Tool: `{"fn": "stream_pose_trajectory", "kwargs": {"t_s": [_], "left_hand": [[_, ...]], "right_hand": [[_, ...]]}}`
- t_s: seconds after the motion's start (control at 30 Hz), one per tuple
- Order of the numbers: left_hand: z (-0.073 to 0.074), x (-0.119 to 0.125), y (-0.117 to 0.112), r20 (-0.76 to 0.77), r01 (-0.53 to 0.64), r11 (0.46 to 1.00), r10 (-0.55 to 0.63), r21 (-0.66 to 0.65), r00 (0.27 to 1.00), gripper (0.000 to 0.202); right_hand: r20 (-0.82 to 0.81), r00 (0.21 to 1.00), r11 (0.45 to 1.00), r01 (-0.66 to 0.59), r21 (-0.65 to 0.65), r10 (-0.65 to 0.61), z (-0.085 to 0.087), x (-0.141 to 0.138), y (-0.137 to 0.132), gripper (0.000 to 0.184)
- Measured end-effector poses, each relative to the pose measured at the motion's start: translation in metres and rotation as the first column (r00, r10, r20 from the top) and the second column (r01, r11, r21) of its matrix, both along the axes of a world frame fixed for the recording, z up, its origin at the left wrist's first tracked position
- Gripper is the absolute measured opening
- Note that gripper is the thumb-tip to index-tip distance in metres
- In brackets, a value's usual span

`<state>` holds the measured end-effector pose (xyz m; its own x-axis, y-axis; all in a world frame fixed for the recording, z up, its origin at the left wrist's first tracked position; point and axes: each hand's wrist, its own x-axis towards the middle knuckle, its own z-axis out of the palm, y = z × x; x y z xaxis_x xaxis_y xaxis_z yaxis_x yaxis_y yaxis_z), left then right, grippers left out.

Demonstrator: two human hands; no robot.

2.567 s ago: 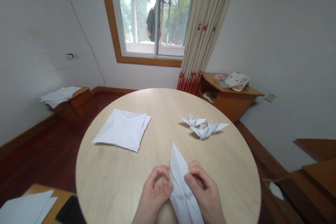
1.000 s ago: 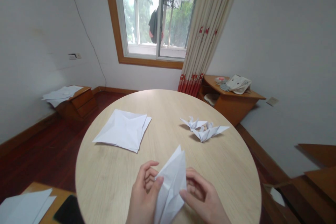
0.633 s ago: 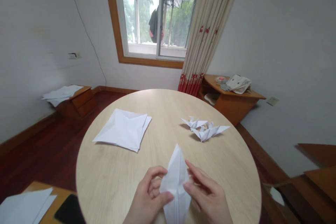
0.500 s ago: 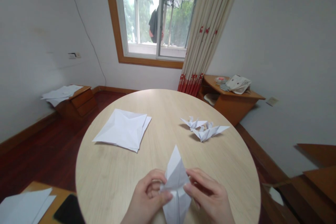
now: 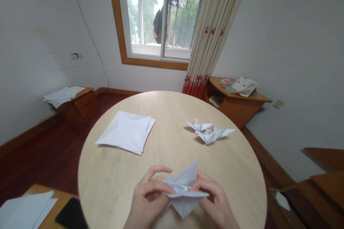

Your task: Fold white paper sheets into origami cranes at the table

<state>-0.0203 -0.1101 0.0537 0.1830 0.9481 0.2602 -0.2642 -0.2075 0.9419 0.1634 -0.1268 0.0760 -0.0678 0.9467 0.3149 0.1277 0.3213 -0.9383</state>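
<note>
A partly folded white paper piece (image 5: 184,191) is held over the near edge of the round wooden table (image 5: 166,118). My left hand (image 5: 147,198) pinches its left side, fingers curled. My right hand (image 5: 215,200) grips its right side, fingers closed on the paper. One pointed flap sticks up and to the right, another points down toward me. Farther back on the right lie two finished paper cranes (image 5: 209,131), side by side.
A stack of creased white sheets (image 5: 126,132) lies on the table's left half. A dark phone (image 5: 70,214) and more paper (image 5: 24,210) rest on a low surface at bottom left. Small cabinets stand by the walls, a curtain (image 5: 212,32) hangs beside the window.
The paper piece stood upright with its tip pointing away; it now lies opened and flattened sideways between both hands. Both hands stayed on it at the near table edge.
</note>
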Motion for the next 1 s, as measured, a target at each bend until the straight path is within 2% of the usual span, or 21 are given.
{"fn": "stream_pose_trajectory", "kwargs": {"t_s": [0.1, 0.23, 0.4, 0.53, 0.63, 0.7, 0.77, 0.83, 0.9, 1.0], "left_hand": [[0.001, 0.003, -0.001, -0.041, -0.049, 0.998, 0.051, 0.047, 0.998, 0.006], [0.0, 0.005, -0.002, -0.065, -0.104, 0.979, 0.117, 0.177, 0.991, 0.016], [-0.008, -0.001, -0.005, -0.087, -0.15, 0.958, 0.176, 0.243, 0.981, 0.022], [-0.01, -0.007, -0.006, -0.112, -0.157, 0.945, 0.196, 0.287, 0.974, 0.021], [-0.009, -0.012, -0.007, -0.102, -0.097, 0.964, 0.126, 0.248, 0.987, 0.02], [-0.009, -0.015, -0.006, -0.118, -0.08, 0.973, 0.107, 0.217, 0.987, 0.019], [-0.007, -0.018, -0.005, -0.113, -0.112, 0.972, 0.138, 0.208, 0.984, 0.019], [-0.003, -0.019, -0.003, -0.063, -0.163, 0.971, 0.176, 0.177, 0.982, 0.018], [0.004, -0.018, -0.002, -0.012, -0.19, 0.976, 0.192, 0.104, 0.981, 0.017], [0.017, -0.013, -0.002, -0.028, -0.268, 0.963, 0.269, 0.023, 0.963, 0.007]], "right_hand": [[-0.008, 0.998, 0.998, 0.058, 0.023, -0.058, 0.002, -0.006, 0.001, 0.032], [-0.018, 0.993, 0.993, 0.119, -0.019, -0.119, 0.0, -0.009, 0.0, 0.019], [-0.094, 0.989, 0.992, 0.112, -0.061, -0.118, -0.005, -0.007, -0.001, 0.021], [-0.193, 0.954, 0.957, 0.185, -0.222, -0.229, -0.007, -0.006, 0.002, 0.028], [-0.346, 0.885, 0.906, 0.169, -0.389, -0.313, -0.009, -0.003, 0.006, 0.035], [-0.403, 0.849, 0.881, 0.14, -0.452, -0.342, -0.012, -0.001, 0.007, 0.036], [-0.381, 0.874, 0.877, 0.1, -0.47, -0.303, -0.016, 0.0, 0.007, 0.032], [-0.299, 0.936, 0.899, 0.038, -0.436, -0.185, -0.019, -0.001, 0.005, 0.029], [-0.17, 0.984, 0.922, -0.022, -0.387, -0.048, -0.02, -0.002, 0.002, 0.027], [0.056, 0.992, 0.917, -0.082, -0.39, 0.112, -0.02, -0.004, -0.001, 0.036]]}}
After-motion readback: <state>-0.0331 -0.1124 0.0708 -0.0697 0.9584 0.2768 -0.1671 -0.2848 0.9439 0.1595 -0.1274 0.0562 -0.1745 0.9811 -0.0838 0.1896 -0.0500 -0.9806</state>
